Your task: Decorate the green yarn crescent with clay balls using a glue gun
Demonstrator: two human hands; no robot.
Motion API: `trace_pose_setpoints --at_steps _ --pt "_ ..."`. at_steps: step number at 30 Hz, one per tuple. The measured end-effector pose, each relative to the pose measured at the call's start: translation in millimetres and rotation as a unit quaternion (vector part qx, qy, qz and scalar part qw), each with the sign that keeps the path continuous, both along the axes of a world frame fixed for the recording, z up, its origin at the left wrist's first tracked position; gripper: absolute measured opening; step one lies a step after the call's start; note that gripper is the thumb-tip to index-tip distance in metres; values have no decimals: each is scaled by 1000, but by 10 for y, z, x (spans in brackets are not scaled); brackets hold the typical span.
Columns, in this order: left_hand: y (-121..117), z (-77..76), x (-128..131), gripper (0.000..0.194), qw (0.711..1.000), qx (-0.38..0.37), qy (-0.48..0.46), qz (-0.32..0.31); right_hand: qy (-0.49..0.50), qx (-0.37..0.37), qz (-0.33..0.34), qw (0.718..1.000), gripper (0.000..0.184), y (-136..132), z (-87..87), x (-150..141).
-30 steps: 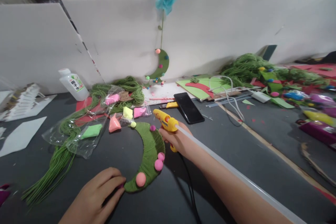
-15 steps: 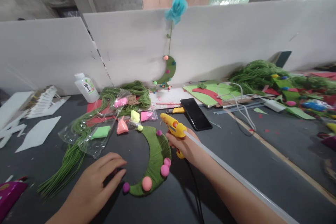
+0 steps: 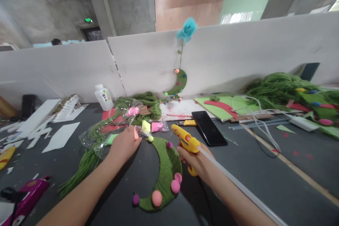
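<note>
My right hand [image 3: 194,159] is wrapped around the handle of a yellow hot glue gun [image 3: 185,138], with a long white glue stick [image 3: 233,180] coming out of its rear. Its nozzle points up and to the left. My left hand [image 3: 125,143] has its fingers closed about a lump of orange clay [image 3: 136,133], mostly hidden by the hand. Between the hands lies a green wrapped crescent [image 3: 165,173] with pink, orange, purple and yellow balls along it. Close to my left fingers are yellow clay [image 3: 146,126] and a bagged pink clay piece [image 3: 157,126].
A black phone [image 3: 209,129] and a yellow cutter [image 3: 189,123] lie beyond the glue gun. Green yarn [image 3: 92,152], a white bottle [image 3: 103,97] and paper scraps [image 3: 60,137] are at the left. A smaller decorated crescent [image 3: 181,83] rests against the white partition [image 3: 225,56].
My left hand has moved up and forward from beside the crescent and closed on the orange clay. My right hand still holds the glue gun. The view has tilted up and turned left.
</note>
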State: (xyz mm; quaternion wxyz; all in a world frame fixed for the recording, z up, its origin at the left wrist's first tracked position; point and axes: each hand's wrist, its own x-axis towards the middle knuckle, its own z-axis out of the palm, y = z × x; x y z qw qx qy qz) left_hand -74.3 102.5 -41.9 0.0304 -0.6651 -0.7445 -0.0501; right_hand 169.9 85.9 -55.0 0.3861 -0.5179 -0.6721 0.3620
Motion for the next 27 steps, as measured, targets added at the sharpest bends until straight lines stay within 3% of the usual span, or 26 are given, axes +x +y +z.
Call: trace_pose_setpoints --at_steps 4,9,11,14,18,23,27 --pt "-154 28 39 17 1000 -2 -9 14 -5 1 7 1000 19 6 39 4" --pt "-456 334 -198 18 998 18 -20 60 -15 -4 15 1000 18 -2 58 -4" --pt "-431 449 -386 19 992 64 -4 111 -14 -10 11 1000 19 0 33 -7" --pt "-268 516 -631 19 988 80 6 130 -10 -6 7 1000 18 17 -21 -7" --pt "-88 448 -601 31 991 90 9 96 14 -5 -1 1000 16 44 -78 -2" --pt "62 226 -84 27 999 36 -23 -4 15 0 3 1000 14 33 -52 -14" --pt "297 25 234 33 999 4 -30 21 9 5 2 1000 14 -11 45 -26"
